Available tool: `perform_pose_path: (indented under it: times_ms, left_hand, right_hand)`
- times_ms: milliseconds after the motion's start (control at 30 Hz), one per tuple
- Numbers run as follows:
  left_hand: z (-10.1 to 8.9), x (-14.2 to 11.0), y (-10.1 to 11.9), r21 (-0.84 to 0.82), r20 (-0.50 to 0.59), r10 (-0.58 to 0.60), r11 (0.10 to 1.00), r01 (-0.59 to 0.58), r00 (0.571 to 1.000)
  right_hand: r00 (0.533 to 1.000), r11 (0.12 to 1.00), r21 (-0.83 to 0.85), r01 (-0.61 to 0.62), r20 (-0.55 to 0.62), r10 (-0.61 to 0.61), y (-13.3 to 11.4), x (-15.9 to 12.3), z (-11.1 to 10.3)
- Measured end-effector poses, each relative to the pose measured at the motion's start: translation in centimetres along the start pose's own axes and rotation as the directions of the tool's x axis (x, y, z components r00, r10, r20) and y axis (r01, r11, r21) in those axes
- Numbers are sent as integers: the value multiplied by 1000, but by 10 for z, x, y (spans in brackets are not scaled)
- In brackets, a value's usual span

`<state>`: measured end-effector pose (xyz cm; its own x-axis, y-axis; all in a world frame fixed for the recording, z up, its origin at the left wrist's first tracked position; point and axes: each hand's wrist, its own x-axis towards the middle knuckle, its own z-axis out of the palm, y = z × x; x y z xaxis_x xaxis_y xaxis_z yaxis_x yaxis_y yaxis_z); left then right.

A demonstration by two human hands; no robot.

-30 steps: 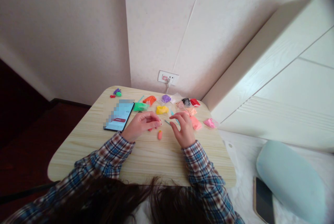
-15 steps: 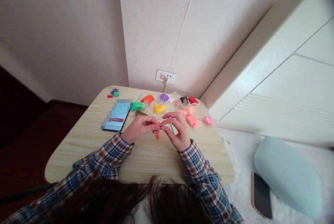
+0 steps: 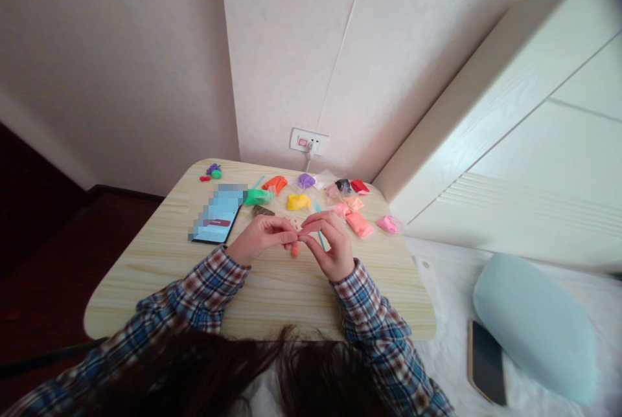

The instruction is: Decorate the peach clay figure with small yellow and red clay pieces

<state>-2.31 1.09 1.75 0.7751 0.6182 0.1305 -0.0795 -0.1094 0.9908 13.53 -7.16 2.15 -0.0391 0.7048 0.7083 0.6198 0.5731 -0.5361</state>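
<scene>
Over the middle of the table [image 3: 272,300], my left hand [image 3: 262,237] and my right hand [image 3: 333,245] meet at the fingertips. Each has thumb and forefinger pinched together; whatever sits between them is too small to make out. Just under the fingertips shows an orange-red piece of clay [image 3: 295,250], and I cannot tell whether it lies on the table or touches my left fingers. Tiny reddish bits [image 3: 295,223] are scattered behind my hands. Beside my right fingers lies a light-blue stick tool [image 3: 321,239].
Bagged clay lies along the back: green [image 3: 257,197], orange [image 3: 275,184], yellow [image 3: 298,202], purple [image 3: 306,181], red [image 3: 360,187], coral [image 3: 359,225] and pink [image 3: 388,225]. A lit phone [image 3: 218,213] is at left, near small purple, green and red clay shapes [image 3: 214,172]. A socket [image 3: 310,142] is on the wall.
My right hand's raised fingers have come down slightly, uncovering more of the reddish bits and the blue stick behind. The fingertips still meet in the same place.
</scene>
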Motion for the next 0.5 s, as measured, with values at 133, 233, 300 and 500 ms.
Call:
perform_pose_path:
  times_ms: [133,233,300,500]
  left_hand:
    - [3,0,2,-6,-14,2,1000,-2,1000]
    - [4,1,5,-2,-20,0,1000,0,1000]
    - [4,1,6,5,-22,-5,1000,6,1000]
    - [3,0,5,3,-30,-23,1000,23,999]
  right_hand:
    - [1000,1000,10,15,10,-15,2,-1,-1]
    - [1000,1000,14,24,6,-25,3,-2,-1]
    - [1000,1000,10,11,6,-11,4,-2,-1]
    - [1000,1000,-2,-4,-1,4,4,-3,0]
